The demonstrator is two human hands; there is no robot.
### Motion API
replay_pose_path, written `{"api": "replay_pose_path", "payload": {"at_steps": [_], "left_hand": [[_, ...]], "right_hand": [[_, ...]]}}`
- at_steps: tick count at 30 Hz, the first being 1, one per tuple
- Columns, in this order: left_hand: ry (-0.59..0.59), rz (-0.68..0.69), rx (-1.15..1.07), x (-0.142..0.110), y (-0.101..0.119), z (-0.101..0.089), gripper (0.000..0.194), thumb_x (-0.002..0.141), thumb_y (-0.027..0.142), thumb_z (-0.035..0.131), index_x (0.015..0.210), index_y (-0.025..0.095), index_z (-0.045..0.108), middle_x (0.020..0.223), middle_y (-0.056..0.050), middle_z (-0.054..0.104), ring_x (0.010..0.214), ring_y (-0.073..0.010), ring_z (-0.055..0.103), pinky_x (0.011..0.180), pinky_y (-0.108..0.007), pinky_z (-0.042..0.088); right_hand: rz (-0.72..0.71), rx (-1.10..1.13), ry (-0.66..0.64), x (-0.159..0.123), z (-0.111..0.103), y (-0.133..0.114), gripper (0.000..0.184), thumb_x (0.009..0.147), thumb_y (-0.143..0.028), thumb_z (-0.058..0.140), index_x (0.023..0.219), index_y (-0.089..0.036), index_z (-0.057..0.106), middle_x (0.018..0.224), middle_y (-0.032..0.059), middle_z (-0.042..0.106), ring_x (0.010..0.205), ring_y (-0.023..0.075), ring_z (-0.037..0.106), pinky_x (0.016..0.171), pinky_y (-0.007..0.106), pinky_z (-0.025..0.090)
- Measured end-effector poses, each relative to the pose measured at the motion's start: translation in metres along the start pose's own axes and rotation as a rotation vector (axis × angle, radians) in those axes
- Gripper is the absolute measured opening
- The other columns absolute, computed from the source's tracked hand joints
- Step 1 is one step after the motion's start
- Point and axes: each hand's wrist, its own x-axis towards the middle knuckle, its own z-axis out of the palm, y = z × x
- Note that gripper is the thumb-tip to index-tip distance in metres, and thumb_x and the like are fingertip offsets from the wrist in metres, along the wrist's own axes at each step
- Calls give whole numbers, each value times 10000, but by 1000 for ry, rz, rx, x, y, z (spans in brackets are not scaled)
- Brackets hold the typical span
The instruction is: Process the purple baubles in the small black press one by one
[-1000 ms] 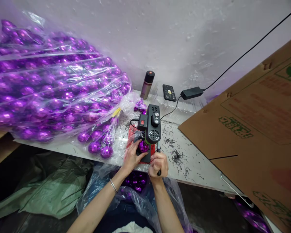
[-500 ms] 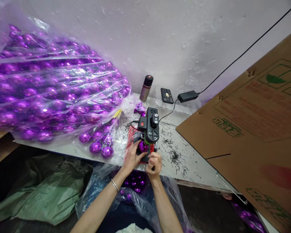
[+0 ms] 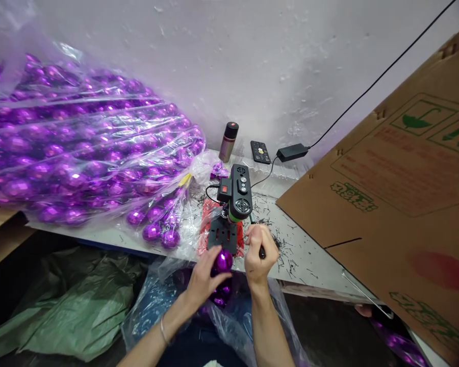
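Observation:
A purple shiny ball (image 3: pixel 224 260) sits between the thumb and fingers of my left hand (image 3: pixel 203 279), just in front of the machine's black base plate (image 3: pixel 217 235). My right hand (image 3: pixel 260 252) is closed in a fist around the black-ended lever handle (image 3: pixel 262 252) to the right of the machine. The small black bench machine (image 3: pixel 240 191) has fan grilles on top and a red switch at its left side. Its base rests on a red sheet (image 3: pixel 204 232). More purple balls (image 3: pixel 221 295) lie in a clear plastic bag below the table edge.
A large clear bag of purple balls (image 3: pixel 72 148) fills the left side. Behind the machine stand a bottle (image 3: pixel 228 142), a phone (image 3: pixel 260 152) and a power adapter (image 3: pixel 292 152). Small dark scraps (image 3: pixel 286 252) litter the tabletop. A cardboard box (image 3: pixel 398 204) leans in at right.
My left hand has drawn the purple ball off the base plate, toward me. My right hand has moved rightward and slightly up with the lever handle, away from the base.

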Motion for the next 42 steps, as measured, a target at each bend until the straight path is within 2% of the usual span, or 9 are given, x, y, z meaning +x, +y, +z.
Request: {"api": "replay_pose_path", "payload": {"at_steps": [3,6,9,12,15,21,27,32,42], "left_hand": [[-182,122,104,-45,-13,-1,777,768,553,836,1445,266,586,1380,-176,676,1266,-375,666,1072,-542,557],[-162,161,145,-35,-16,-3,778,803,590,792,1460,238,569,1391,-184,669,1281,-366,659,1078,-532,559],[26,46,180,39,-10,-16,432,1039,394,484,1420,222,595,1435,-149,651,1376,-286,597,1180,-487,472],[149,-277,302,127,-6,-35,450,1011,285,456,1426,164,579,1478,-173,617,1436,-291,537,1214,-478,421],[199,-379,360,173,-12,-51,567,938,220,502,1453,-20,500,1519,-321,515,1522,-409,388,1246,-581,313],[330,-241,647,161,-28,-72,709,889,104,485,1542,-97,296,1635,-364,296,1599,-434,141,1276,-596,208],[146,-220,861,190,-29,-99,694,876,65,538,1553,39,388,1524,-312,495,1439,-421,486,1176,-573,405],[41,-220,989,217,-26,-105,656,921,92,536,1568,121,430,1479,-272,567,1395,-423,531,1164,-598,392],[-60,-258,795,232,-21,-123,686,826,275,742,1466,130,544,1387,-216,665,1328,-406,592,1142,-484,427]], "right_hand": [[-61,-6,16,-10,3,7,344,1009,-140,443,675,-214,475,696,-14,559,686,126,565,663,286,420],[-83,-10,15,-15,4,11,335,996,-107,447,680,-212,488,698,-13,564,674,124,564,647,280,422],[-88,-15,10,-16,4,12,324,985,-85,452,689,-210,494,700,-15,563,667,120,564,630,273,422],[-105,-27,23,-16,4,13,328,982,-79,452,684,-212,485,689,-15,556,660,123,566,619,275,422],[-112,-32,26,-17,5,14,321,981,-79,456,692,-213,491,689,-14,559,658,124,566,611,278,419],[-100,-23,47,-21,7,16,340,984,-93,456,668,-215,477,675,-12,549,642,127,557,597,283,409],[-92,-19,32,-21,6,18,324,987,-118,457,681,-216,502,681,-4,562,638,136,556,591,290,412],[-114,-6,25,-19,7,16,314,985,-104,447,696,-220,491,697,-10,551,662,131,555,611,279,416],[-139,3,20,-18,9,17,326,987,-104,432,688,-228,470,689,-15,533,655,127,551,608,275,422]]}}
